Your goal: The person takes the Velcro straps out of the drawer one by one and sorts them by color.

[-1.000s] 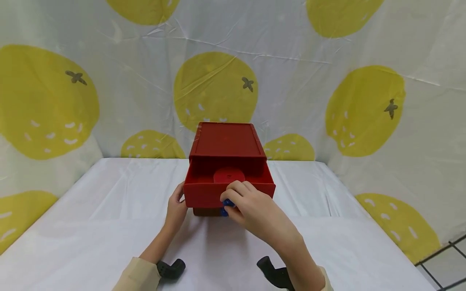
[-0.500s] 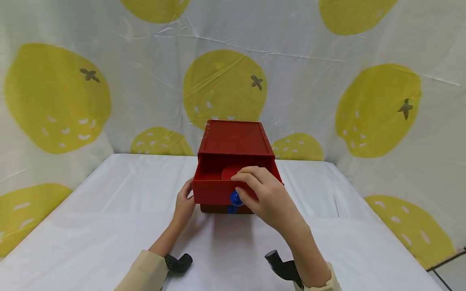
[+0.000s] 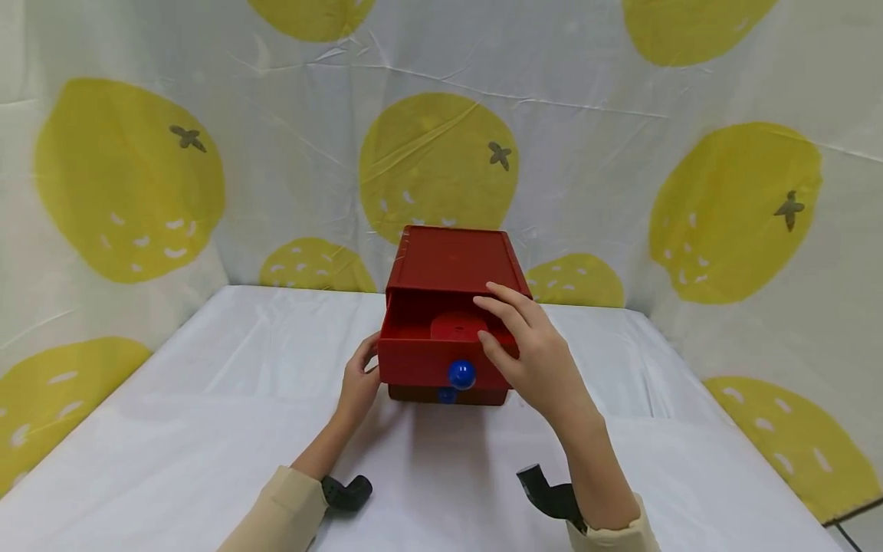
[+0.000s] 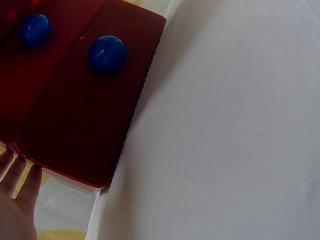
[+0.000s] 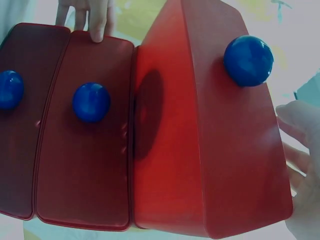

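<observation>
A small red drawer cabinet (image 3: pixel 458 261) stands on the white-covered table, its top drawer (image 3: pixel 417 362) pulled out. On that drawer's front is a round blue knob (image 3: pixel 461 374), and a flat red disc (image 3: pixel 455 327) shows inside. My right hand (image 3: pixel 534 353) hovers at the drawer's right front corner, fingers spread and loosely bent, holding nothing. Against the cabinet's left side rests my left hand (image 3: pixel 360 379); the left wrist view shows its extended fingers (image 4: pixel 30 187) at the side edge. Lower drawers with blue knobs (image 5: pixel 91 102) are closed.
Behind the cabinet hangs a pale cloth (image 3: pixel 297 153) printed with yellow lemons, which also covers the sides. The white tabletop (image 3: pixel 441 475) extends in front of the cabinet. Each wrist wears a black camera mount (image 3: pixel 347 493).
My right hand has let go of the top drawer's blue knob, opened its fingers and moved up and right. The drawer stays pulled out, and my left hand stays at the cabinet's side.
</observation>
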### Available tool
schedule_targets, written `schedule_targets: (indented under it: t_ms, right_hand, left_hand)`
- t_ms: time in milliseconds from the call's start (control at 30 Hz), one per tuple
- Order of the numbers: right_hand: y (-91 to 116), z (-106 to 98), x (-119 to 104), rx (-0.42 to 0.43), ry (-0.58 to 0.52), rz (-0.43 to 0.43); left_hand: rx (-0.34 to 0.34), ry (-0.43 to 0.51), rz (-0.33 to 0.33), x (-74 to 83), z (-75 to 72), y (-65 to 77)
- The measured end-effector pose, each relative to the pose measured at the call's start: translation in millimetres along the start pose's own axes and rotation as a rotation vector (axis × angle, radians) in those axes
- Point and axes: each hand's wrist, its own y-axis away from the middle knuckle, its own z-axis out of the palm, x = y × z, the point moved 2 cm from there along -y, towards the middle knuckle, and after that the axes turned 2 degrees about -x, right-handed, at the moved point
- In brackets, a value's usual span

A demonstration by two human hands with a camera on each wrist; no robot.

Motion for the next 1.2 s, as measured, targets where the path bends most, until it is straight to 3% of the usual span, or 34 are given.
schedule_targets:
  t_ms: [267, 600, 900, 1200]
  right_hand:
    - [0.1, -1.8, 4.6, -0.066, -0.035, 0.084]
    - [-4.1, -7.5, 16.7, -0.27, -0.097, 0.192]
    - [-29.6, -14.4, 34.8, -0.53, -0.228, 0.205]
    - [-41.2, -9.5, 47.0, -0.672, -0.312, 0.152]
  left_hand:
    - [-0.002, -0.011, 0.033, 3.6, 1.2, 1.3]
    - [0.012, -0.034, 0.036, -0.6, -0.5, 1.2]
    - [0.025, -0.026, 0.019, 0.5, 0.5, 1.5]
    - [0.024, -0.024, 0.008, -0.3, 1.3, 1.7]
